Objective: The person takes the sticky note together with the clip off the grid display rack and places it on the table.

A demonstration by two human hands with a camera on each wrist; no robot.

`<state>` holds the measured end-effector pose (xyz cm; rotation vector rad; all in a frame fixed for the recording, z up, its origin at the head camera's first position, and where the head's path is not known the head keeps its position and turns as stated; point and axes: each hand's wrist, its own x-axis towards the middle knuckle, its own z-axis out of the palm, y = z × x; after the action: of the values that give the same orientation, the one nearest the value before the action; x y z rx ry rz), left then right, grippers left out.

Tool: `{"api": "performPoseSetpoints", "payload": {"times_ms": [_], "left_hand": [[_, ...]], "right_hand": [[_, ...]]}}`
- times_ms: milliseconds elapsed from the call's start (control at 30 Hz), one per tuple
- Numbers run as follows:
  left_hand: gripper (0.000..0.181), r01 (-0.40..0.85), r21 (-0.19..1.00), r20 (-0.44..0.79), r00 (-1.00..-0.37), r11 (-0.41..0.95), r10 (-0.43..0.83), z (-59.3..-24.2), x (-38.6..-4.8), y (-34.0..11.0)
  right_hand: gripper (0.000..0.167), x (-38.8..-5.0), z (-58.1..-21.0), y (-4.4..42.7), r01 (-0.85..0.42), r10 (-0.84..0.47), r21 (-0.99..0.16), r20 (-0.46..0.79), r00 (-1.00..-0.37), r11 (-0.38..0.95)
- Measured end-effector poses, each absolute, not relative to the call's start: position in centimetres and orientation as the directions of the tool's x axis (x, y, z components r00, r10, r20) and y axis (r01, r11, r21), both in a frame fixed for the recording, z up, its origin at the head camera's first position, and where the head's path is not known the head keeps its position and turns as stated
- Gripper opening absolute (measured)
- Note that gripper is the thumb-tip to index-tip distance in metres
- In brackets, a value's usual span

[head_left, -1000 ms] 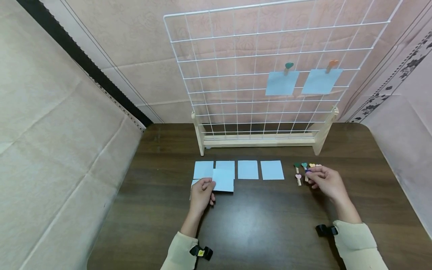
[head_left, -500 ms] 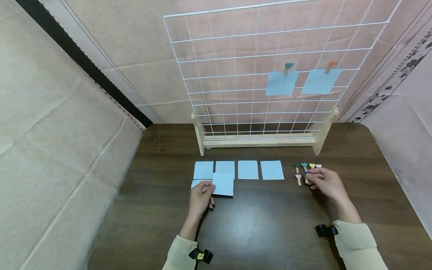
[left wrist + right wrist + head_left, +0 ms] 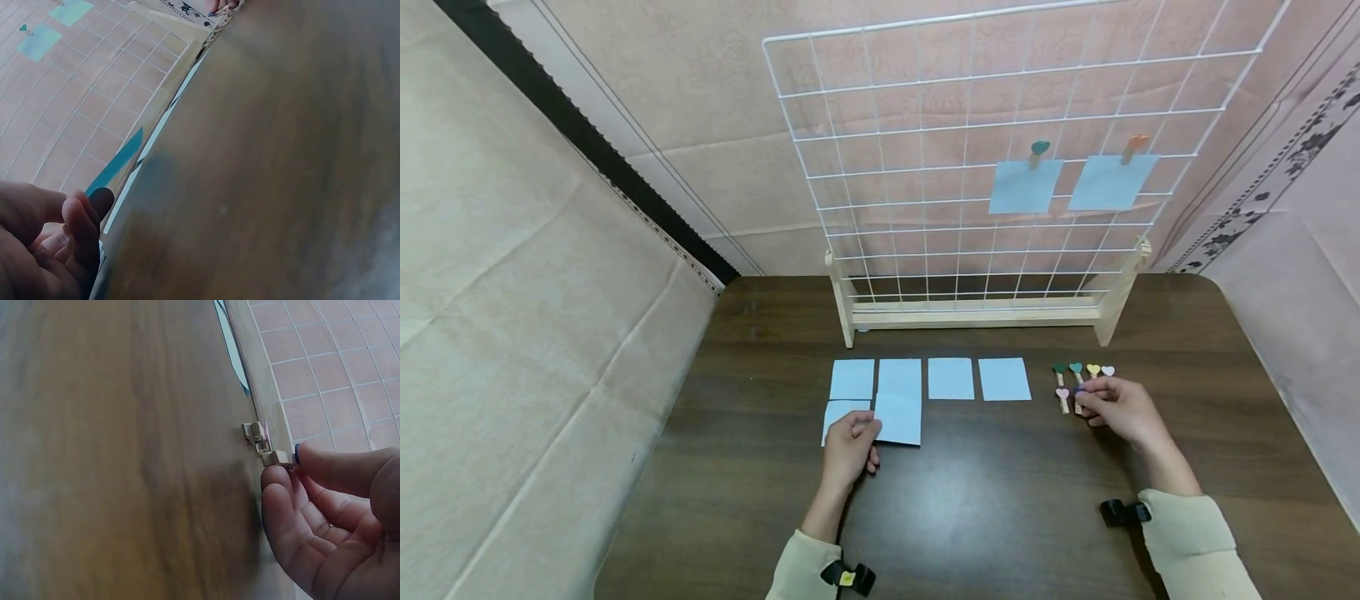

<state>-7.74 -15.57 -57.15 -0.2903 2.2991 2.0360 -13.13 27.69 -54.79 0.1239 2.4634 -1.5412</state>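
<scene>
A light blue square sheet of paper (image 3: 898, 418) is pinched at its left edge by my left hand (image 3: 847, 450). In the left wrist view that sheet (image 3: 119, 161) appears nearly edge-on, raised off the table. My right hand (image 3: 1118, 410) pinches a small wooden clothespin (image 3: 276, 458) with a dark blue heart, thumb against the heart. Beside it lie several heart-topped clothespins, among them a pink one (image 3: 1062, 395), a dark green one (image 3: 1059, 368) and a yellow one (image 3: 1093, 369). More blue sheets lie in a row, including one at the right end (image 3: 1004, 380).
Behind the papers stands a white wire grid (image 3: 925, 192) in a pale wooden base (image 3: 973, 317). Two blue sheets hang on it, a left one (image 3: 1026, 187) under a green heart clip and a right one (image 3: 1112, 182) under an orange clip. The table (image 3: 970, 517) is dark wood.
My left hand has drawn the pinched sheet toward me, uncovering more of the sheet behind it. My right hand has shifted slightly left and nearer, still at the blue-heart clothespin.
</scene>
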Motion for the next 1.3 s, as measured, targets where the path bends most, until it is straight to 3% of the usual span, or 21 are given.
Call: {"api": "performPoseSetpoints", "payload": {"times_ms": [433,700,1033,1300], "left_hand": [[0.033,-0.185,0.975,-0.171,-0.979,0.123,-0.112,-57.46,-7.57,-15.37],[0.019,-0.195,0.966,-0.180,-0.979,0.170,-0.099,-57.69,-7.55,-15.33],[0.027,-0.236,0.943,-0.229,-0.972,0.235,-0.057,-57.18,-7.84,-15.39],[0.029,-0.211,0.930,-0.210,-0.977,0.302,-0.036,-56.73,-7.90,-15.56]], "right_hand": [[0.029,-13.03,-55.27,27.66,0.195,-0.055,-0.872,-0.245,-0.968,0.449],[0.031,-13.10,-55.37,27.84,0.223,-0.053,-0.868,-0.274,-0.960,0.444],[0.033,-13.37,-55.41,27.84,0.238,-0.029,-0.855,-0.282,-0.959,0.461],[0.024,-13.51,-55.28,27.69,0.257,0.009,-0.845,-0.286,-0.958,0.469]]}}
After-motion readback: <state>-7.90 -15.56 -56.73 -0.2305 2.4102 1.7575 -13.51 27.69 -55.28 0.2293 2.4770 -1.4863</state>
